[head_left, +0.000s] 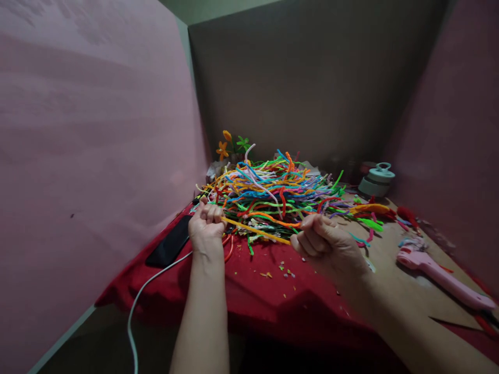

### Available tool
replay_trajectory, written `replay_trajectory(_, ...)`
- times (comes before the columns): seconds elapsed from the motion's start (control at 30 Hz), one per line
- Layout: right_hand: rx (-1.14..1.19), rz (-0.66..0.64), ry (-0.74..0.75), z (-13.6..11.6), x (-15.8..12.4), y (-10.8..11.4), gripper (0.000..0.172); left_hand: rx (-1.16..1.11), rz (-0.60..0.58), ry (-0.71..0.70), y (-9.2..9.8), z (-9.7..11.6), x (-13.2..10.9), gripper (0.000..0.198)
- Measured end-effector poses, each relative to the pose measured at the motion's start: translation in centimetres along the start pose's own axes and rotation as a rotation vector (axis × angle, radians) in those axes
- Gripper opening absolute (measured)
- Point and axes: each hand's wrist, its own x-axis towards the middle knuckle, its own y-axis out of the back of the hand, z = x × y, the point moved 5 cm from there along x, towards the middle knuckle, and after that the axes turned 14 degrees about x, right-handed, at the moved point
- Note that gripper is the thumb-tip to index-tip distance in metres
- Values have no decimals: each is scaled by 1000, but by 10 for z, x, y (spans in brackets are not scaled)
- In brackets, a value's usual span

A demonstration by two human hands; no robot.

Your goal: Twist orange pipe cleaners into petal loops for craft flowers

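Head view: a single yellow-orange fuzzy stem [257, 231] is held nearly straight between the two hands, above the near edge of the pile [268, 187] of loose coloured stems. One end is gripped by the curled-in fingers of the left hand [206, 223]; the other is pinched in the right hand [331, 241], whose fingers are likewise folded, with no gap seen. Whether any more of the stem is hidden inside either fist cannot be told. No bend or loop is shown along the visible length, so shaping seems hardly begun on this piece. Orange flowers [222, 150] and a green one [244, 143] are seen formed behind the pile, while many stems are left loose. Small scraps [286, 272] are scattered on the red-covered worktop [249, 291].
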Motion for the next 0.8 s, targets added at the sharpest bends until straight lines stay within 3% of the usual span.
replay_trajectory(0.13, 71, 128, 81, -19, 12, 15, 16, 3, -68, -64, -13, -7, -8, 29)
replay_trajectory(0.23, 128, 192, 165, -36, 19, 21, 21, 85, -217, -66, -29, -16, -17, 23)
replay_trajectory(0.33, 177, 220, 197, -45, 22, 28, 24, 340, -415, -20, -41, -31, -27, 29)
replay_trajectory(0.43, 235, 234, 173, -48, 24, 38, 22, 671, -512, 45, -43, -49, -35, 22)
replay_trajectory(0.57, 327, 211, 168, -51, 28, 50, 10, 858, -447, 73, -41, -62, -37, 15)
replay_trajectory(0.67, 322, 173, 179, -44, 29, 51, 22, 783, -349, 35, -41, -65, -37, 16)
replay_trajectory(0.8, 103, 211, 64, -12, 27, 45, 38, 761, -363, 55, -44, -77, -40, 18)
